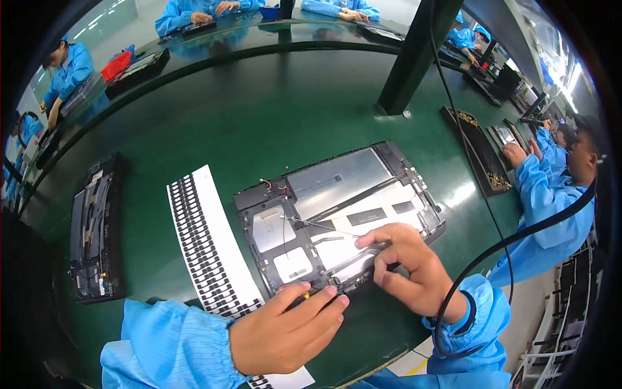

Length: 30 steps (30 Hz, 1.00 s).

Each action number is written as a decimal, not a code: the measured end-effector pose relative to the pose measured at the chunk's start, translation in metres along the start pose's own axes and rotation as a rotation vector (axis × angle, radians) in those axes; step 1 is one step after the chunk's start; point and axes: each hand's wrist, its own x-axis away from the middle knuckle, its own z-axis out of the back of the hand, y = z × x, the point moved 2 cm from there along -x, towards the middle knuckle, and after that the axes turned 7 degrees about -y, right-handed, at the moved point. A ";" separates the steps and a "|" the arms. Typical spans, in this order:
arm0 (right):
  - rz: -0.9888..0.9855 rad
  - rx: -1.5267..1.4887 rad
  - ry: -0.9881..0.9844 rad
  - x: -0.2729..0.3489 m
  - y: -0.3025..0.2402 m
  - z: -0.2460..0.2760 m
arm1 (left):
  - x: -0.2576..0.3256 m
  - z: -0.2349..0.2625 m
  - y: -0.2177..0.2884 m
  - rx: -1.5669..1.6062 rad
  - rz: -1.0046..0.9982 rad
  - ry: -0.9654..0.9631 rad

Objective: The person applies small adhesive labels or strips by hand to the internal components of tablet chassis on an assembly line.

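An opened flat electronic device (334, 217), a black frame with silver metal plates, lies at a slant in front of me. Thin cables cross its inside, and a dark bar runs along the middle. My left hand (291, 330) rests on its near left edge, fingers stretched out. Over the near right part, my right hand (411, 269) points its index finger down onto the inside, at the end of a thin dark cable (317, 225). The thumb is apart from that fingertip, and the other fingers are bent. No tool shows in either hand.
A white sheet with rows of black stickers (210, 246) lies left of the device, partly under my left forearm. Farther left is another dark opened unit (97, 230). A long black tray (476, 149), a green post (408, 65) and a hanging black cable (476, 155) are right. Co-workers sit around.
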 end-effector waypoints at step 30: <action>0.062 0.104 0.111 0.006 0.003 -0.001 | -0.025 -0.003 -0.005 0.039 0.063 -0.040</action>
